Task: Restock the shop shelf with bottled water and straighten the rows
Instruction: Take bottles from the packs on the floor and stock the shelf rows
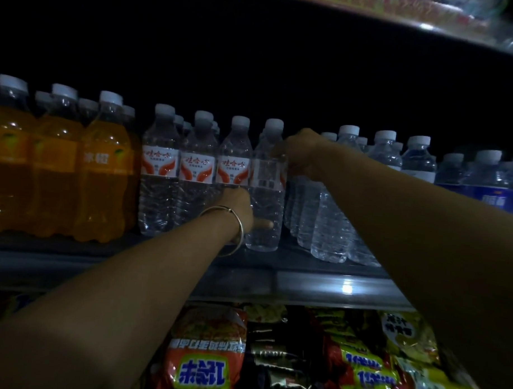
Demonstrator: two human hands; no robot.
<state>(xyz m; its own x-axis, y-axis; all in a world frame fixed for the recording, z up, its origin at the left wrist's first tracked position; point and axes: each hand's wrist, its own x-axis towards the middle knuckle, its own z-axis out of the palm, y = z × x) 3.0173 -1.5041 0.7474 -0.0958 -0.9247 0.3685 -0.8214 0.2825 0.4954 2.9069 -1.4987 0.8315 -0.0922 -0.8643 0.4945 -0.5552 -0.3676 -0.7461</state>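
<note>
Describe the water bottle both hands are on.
The clear plastic water bottle stands upright at the shelf's front, fourth in its row. White cap, ribbed body, label turned so its plain side faces out. The left hand presses its lower body, thumb across it; the right hand grips its shoulder.

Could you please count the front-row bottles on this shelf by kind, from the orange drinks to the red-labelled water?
Orange drink bottles: 3
Red-labelled water bottles: 4, counting the one that both hands hold, the left hand low and the right hand high; its label is turned away.
Total: 7
</note>
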